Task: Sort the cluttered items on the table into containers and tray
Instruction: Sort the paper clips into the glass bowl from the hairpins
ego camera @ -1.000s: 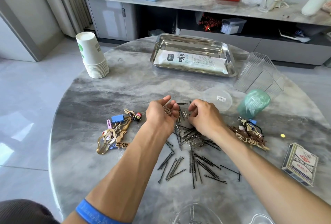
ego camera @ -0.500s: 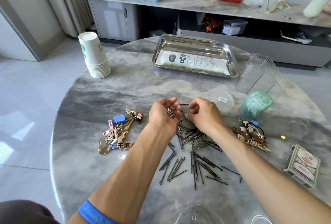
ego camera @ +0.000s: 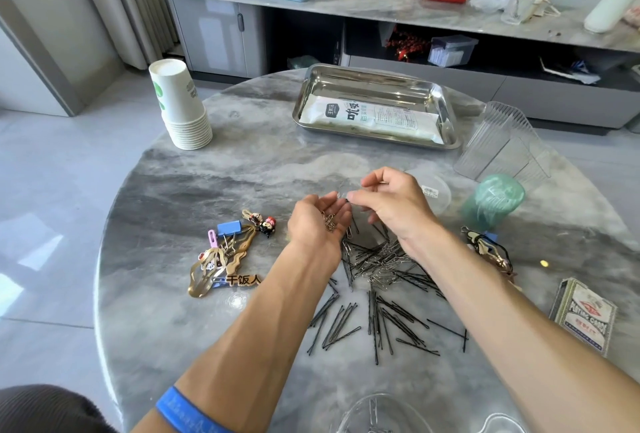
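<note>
My left hand (ego camera: 318, 224) is palm up above the marble table (ego camera: 242, 169), fingers loosely curled round several paper clips (ego camera: 330, 223). My right hand (ego camera: 391, 204) pinches one silver paper clip (ego camera: 342, 194) just over the left fingertips. Below both hands lies a mixed pile of silver paper clips (ego camera: 381, 263), and black bobby pins (ego camera: 381, 321) are spread out toward me. A steel tray (ego camera: 363, 84) at the back holds a white packet (ego camera: 374, 117). Clear plastic containers (ego camera: 502, 141) lie at the right.
A stack of paper cups (ego camera: 180, 110) stands back left. Hair clips and a blue binder clip (ego camera: 225, 252) lie left of my arm. To the right are a clear lid (ego camera: 438, 192), a green cup (ego camera: 493, 200), hair accessories (ego camera: 488, 249) and a card box (ego camera: 585, 315). A clear container (ego camera: 374, 415) sits at the near edge.
Both hands have risen off the pile. My left palm has turned up and opened a little, and my right hand has brought a clip over it.
</note>
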A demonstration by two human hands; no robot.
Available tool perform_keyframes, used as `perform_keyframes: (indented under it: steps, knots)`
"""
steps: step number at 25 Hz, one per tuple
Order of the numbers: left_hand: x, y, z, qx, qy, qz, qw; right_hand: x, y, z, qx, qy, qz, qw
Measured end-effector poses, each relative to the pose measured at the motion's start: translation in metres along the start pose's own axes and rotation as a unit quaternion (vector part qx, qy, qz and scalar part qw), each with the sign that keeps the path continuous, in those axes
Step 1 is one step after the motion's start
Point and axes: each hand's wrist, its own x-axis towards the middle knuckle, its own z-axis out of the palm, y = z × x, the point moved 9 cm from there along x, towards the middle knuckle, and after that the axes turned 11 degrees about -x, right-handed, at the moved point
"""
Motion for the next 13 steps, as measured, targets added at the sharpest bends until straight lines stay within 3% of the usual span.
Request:
perform_keyframes:
  steps: [3,7,10,13]
  knots:
    - [0.000,0.001,0.000,-0.025,0.005,-0.004,1.000,-0.011,0.000,-0.001,-0.187,0.041,-0.029,0.981]
    - [0.000,0.005,-0.002,-0.022,0.002,-0.002,1.000,-0.017,0.009,0.017,-0.362,0.008,-0.047,0.931]
    - [0.000,0.008,-0.003,-0.019,0.001,0.002,1.000,-0.014,0.013,0.015,-0.359,0.012,-0.032,0.933]
    - [-0.001,0.007,-0.001,0.008,0.000,0.004,1.000,-0.013,0.012,-0.003,-0.195,0.052,-0.006,0.979]
